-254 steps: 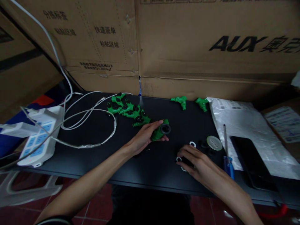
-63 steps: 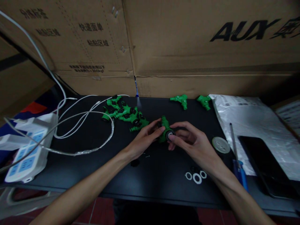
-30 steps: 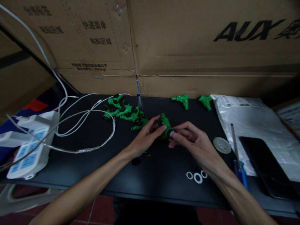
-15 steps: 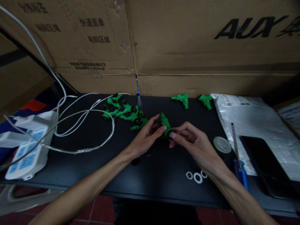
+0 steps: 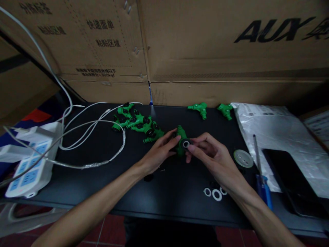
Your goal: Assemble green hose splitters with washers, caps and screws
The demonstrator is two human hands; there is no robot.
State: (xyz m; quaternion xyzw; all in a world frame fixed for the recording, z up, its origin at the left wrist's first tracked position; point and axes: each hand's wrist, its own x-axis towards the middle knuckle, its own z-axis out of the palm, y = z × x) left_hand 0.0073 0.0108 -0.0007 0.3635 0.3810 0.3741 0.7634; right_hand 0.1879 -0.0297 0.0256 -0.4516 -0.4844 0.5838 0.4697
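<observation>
1. Nearest to us, three small white plastic rings lie in a tight cluster on the black table, just in front of our right wrist and untouched.
2. To the right lie a blue-handled screwdriver and a flat round grey disc; a black phone rests on a grey plastic bag.
3. Our right hand is closed narrow, its fingertips pinching at the black collar on the open end of the green plastic hose connector; a pale ring shows inside that collar.
4. Our left hand wraps the connector's body from the left and holds it just above the middle of the table, its mouth tilted toward us.
5. We judge the step in hand to be seating or tightening the collar and ring on the connector's end; the next move calls for a steady left grip while the right fingertips press or turn squarely, so that the ring does not tilt.
6. Farther back, a heap of similar green connectors lies left of centre, with two more near the brown cardboard boxes.
7. At far left, white cables loop toward a white power strip.
</observation>
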